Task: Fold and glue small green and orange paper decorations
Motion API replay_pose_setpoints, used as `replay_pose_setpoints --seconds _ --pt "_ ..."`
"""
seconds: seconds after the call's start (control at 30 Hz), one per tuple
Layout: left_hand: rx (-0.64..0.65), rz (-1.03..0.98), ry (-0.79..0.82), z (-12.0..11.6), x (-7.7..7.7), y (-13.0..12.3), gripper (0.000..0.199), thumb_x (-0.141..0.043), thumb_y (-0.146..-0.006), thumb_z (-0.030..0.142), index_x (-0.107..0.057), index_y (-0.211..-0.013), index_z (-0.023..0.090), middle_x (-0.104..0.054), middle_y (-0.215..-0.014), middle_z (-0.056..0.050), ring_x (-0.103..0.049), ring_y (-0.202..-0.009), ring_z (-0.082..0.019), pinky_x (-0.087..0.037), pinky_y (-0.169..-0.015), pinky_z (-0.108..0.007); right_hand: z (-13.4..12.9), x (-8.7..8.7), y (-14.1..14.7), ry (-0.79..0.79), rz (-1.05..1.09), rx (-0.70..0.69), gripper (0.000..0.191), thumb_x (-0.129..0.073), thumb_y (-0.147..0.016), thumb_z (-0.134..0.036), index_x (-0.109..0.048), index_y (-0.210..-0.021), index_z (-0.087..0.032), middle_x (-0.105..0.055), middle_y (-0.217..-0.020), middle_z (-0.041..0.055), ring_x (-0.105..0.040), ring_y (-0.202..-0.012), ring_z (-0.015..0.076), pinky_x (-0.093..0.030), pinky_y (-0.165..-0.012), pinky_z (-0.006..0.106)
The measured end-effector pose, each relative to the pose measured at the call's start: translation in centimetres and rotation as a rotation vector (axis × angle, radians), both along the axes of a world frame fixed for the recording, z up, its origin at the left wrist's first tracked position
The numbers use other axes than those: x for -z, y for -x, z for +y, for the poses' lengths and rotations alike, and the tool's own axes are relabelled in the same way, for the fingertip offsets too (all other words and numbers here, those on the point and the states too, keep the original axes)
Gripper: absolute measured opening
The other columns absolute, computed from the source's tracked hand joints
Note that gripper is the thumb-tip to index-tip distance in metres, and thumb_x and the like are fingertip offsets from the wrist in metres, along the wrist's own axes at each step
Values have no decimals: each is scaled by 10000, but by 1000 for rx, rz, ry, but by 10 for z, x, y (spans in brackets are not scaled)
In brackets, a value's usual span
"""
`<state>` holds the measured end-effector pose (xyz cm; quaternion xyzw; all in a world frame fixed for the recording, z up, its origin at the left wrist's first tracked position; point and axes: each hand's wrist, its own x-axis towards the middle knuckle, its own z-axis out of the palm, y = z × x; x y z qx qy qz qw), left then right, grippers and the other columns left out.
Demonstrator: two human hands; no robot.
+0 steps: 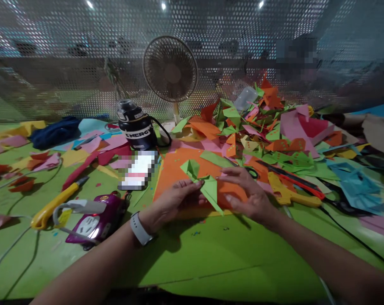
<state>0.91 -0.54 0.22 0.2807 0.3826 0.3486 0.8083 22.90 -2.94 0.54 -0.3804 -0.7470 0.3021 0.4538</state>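
A folded light-green paper piece [209,190] hangs over orange paper sheets [171,169], pinched between the thumb and fingers of my left hand [182,195]. My right hand [249,195] is just to the right of the folded piece, with its fingers spread and nothing visible between them. Its index fingertip comes near the piece's right edge. Another green paper part with leaf-like flaps [191,168] shows just above my left fingertips; whether it joins the held piece I cannot tell.
A yellow glue gun [281,192] and a red-and-black tool [293,180] lie right. Left are a phone [139,169], a purple power strip [96,220] and a yellow-handled tool [54,205]. Behind stand a black bottle [136,127], a fan [170,70] and piled coloured paper [233,114].
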Motion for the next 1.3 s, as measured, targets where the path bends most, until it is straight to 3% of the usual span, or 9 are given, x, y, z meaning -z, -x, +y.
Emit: replay_pose_setpoints --seconds 0.07,0.13,0.3,0.5,0.77,0.9,1.17,1.3 --pt "76 -4 3 -3 2 -2 169 -793 -716 226 -661 -689 124 -712 -648 -24 -663 -566 -96 -562 -621 -183 -1 2 0 -66 -116 -110 436 -652 -780 -139 -668 -1168 -336 -443 -1434 42 -364 -1347 253 -291 -1110 485" --pt "114 21 27 -6 2 -3 228 -819 -681 250 -626 -636 138 -709 -635 -14 -668 -564 -104 -569 -620 -201 -1 5 1 -90 -192 -186 372 -656 -809 -164 -694 -1115 -373 -368 -1498 -7 -283 -1395 254 -243 -1136 489" --pt "156 79 52 -10 -1 -4 288 -828 -665 283 -579 -599 153 -683 -583 5 -664 -552 -111 -573 -638 -239 1 10 0 -87 -205 -227 287 -694 -816 -277 -701 -1065 -420 -334 -1521 -54 -263 -1405 266 -227 -1145 502" --pt "142 71 28 -12 4 -7 239 -812 -684 270 -612 -632 149 -669 -567 8 -638 -520 -95 -519 -561 -190 3 11 -1 -35 -178 -284 204 -733 -779 -325 -742 -973 -389 -326 -1529 -57 -202 -1431 257 -189 -1153 497" --pt "115 48 10 -13 1 -8 253 -812 -682 283 -610 -612 148 -679 -574 -7 -627 -516 -90 -514 -569 -188 1 12 3 202 -8 -277 176 -749 -752 -380 -756 -928 -391 -306 -1533 -84 -148 -1450 242 -183 -1164 470" --pt "81 43 22 -14 1 -10 281 -818 -677 301 -592 -600 152 -670 -569 -4 -638 -542 -98 -529 -597 -194 -1 12 7 238 -20 -212 86 -732 -765 -396 -770 -811 -333 -340 -1515 -70 -179 -1442 255 -182 -1165 479" --pt "50 -109 17 -17 6 -13 192 -800 -696 276 -668 -754 150 -713 -697 -15 -684 -687 -135 -533 -777 -269 0 13 11 229 -72 -49 196 -643 -843 -375 -660 -715 -227 -395 -1490 14 -212 -1429 235 -194 -1150 470" --pt "42 -154 -2 -19 7 -14 178 -798 -696 270 -675 -726 145 -728 -725 -33 -693 -726 -153 -528 -809 -288 -2 12 12 216 -66 -12 171 -638 -838 -331 -635 -710 -217 -477 -1419 51 -336 -1369 240 -258 -1116 452"
